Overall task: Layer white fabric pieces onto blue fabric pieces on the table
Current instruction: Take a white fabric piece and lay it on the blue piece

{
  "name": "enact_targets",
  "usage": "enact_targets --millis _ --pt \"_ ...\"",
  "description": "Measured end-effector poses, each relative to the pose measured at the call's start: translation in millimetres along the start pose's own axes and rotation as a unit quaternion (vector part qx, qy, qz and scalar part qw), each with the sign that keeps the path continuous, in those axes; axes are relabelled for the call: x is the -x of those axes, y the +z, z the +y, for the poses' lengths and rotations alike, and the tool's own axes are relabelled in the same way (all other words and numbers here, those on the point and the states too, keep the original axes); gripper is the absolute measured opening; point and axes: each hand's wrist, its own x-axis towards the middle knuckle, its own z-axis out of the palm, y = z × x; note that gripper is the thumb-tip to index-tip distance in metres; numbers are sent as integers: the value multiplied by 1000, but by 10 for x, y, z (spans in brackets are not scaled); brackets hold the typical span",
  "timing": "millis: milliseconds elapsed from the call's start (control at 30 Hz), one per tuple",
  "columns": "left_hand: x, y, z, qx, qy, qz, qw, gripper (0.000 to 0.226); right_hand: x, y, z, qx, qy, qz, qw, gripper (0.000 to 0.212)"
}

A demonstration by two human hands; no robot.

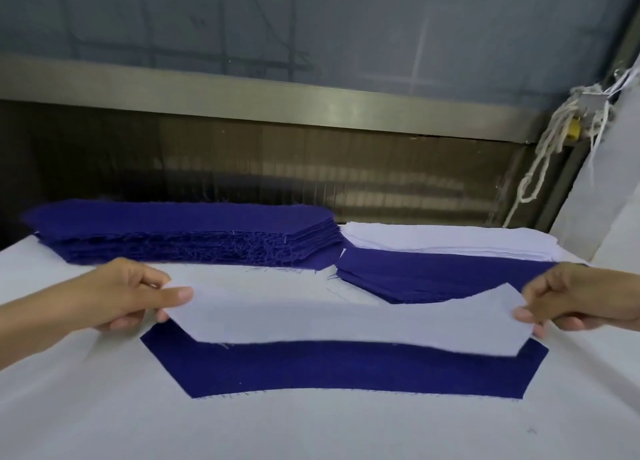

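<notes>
White fabric strip (311, 317), long and angle-ended, spans left-right, pinched at its ends by left hand (121, 293) and right hand (575, 297). Single dark blue fabric piece (346, 369) lies parallel, just nearer the person, its far edge overlapped.

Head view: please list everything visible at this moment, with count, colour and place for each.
white fabric piece: one, white, stretched between both hands, overlapping the single blue piece's far edge
blue fabric piece: one, dark blue, flat on the table, centre
tall blue stack: one, dark blue, far left
low blue stack: one, dark blue, far right, in front of the white stack
white stack: one, white, far right
table: one, white-covered, foreground
metal rail: one, grey, behind the table
cord: one bundle, off-white, hanging upper right
left hand: one, pinches the white piece's left end
right hand: one, pinches its right end
</notes>
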Motion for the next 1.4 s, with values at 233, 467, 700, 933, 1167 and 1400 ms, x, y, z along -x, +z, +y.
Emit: enact_targets --millis 233,467,700,933,1167,1400 --pt "60 118 -147 18 10 -16 1000 50 -134 -11 158 21 -7 -45 999 42" --pt "118 180 -117 -3 19 7 1000 76 -208 -32 263 40 -11 -59 997 40" --pt "120 249 -118 -38 30 33 998 80 -249 0 294 48 -10 -62 997 38" --pt "101 245 -139 -48 22 43 998 82 -235 53 276 42 -13 -59 997 32" --pt "75 234 -172 -48 12 46 998 79 -183 93 190 47 -5 -45 998 43" --pt "72 193 -189 -56 -1 34 998 83 -181 88 211 44 -9 -27 999 56"
